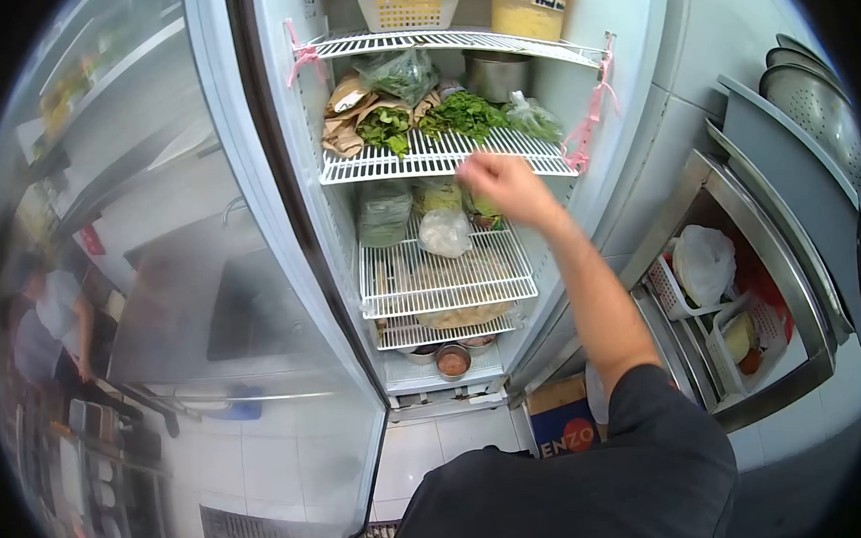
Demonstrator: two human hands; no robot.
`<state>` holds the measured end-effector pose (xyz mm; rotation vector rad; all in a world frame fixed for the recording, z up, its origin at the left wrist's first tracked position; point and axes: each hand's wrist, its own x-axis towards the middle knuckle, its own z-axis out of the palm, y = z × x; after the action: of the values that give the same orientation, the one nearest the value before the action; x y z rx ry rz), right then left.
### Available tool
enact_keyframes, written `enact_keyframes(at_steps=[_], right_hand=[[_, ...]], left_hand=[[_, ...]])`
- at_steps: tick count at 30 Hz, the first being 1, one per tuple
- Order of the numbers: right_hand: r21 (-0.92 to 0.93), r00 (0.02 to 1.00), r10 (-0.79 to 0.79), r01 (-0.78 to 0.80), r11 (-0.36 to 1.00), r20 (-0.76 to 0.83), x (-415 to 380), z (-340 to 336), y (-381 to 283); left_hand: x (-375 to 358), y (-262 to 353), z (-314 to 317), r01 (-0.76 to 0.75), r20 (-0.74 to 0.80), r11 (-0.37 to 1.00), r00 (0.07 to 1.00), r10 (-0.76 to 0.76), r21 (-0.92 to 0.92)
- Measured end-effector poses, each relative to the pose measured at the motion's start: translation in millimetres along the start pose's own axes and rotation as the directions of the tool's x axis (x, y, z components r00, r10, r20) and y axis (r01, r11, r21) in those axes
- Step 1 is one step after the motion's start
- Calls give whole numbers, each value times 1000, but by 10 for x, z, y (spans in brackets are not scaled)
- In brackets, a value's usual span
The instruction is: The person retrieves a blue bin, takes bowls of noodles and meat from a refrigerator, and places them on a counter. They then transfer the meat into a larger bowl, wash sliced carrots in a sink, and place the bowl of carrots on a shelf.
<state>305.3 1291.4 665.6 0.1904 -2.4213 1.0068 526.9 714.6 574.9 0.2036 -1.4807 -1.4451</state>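
Note:
My right hand is raised at the front edge of the fridge's herb shelf, its fingers curled together; what they hold, if anything, is too small to make out. Just behind it lie loose green herbs, with leafy greens in brown paper to their left and a bagged bunch to their right. Below the hand, a knotted clear bag of something white rests on a lower wire shelf. My left hand does not show.
The open glass door fills the left side. A white basket and a tub with an orange lid occupy the top shelf. Metal-framed shelving and colanders are at right. A cardboard box stands on the floor.

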Motion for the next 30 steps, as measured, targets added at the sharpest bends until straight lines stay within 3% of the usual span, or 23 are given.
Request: enact_keyframes(at_steps=[1,2,4,6,10,13,22,25,27,28,30], right_hand=[[-130,993,-75,63,989,-86,306,-95,23],[-134,966,-139,111,985,-218,617,-140,164],[-290,968,53,-126,949,-246,1162,-322,263],[-422,909,181,-341,840,-374,1673,-391,522],[-470,876,250,-440,765,-412,1996,-514,891],[-465,891,170,-374,803,-422,1944,-478,1023],[-436,854,214,-439,786,-473,1703,-497,1040],[-388,845,148,-382,839,-513,1834,-562,1261],[-295,849,32,-219,930,-528,1946,-643,1477],[-326,862,91,-284,902,-499,2030,-714,1536],[-333,808,67,-315,888,-586,2044,-778,1510]], left_hand=[[-1,4,-8,-1,-3,1000,1000,1,-3],[-1,16,-4,-3,-9,1000,1000,3,1],[-26,36,-2,-1,-21,1000,1000,1,-6],[-42,51,31,1,-21,1000,1000,-1,-1],[-71,98,83,-2,-30,1000,1000,2,3],[-103,114,134,-3,-36,1000,999,3,15],[-152,175,172,-9,-50,1000,999,10,13],[-168,213,79,-25,-57,1000,998,25,16],[-172,255,-32,-41,-63,999,997,42,14],[-170,283,-83,-50,-62,999,997,51,13],[-158,320,-187,-68,-66,998,996,67,-5]])
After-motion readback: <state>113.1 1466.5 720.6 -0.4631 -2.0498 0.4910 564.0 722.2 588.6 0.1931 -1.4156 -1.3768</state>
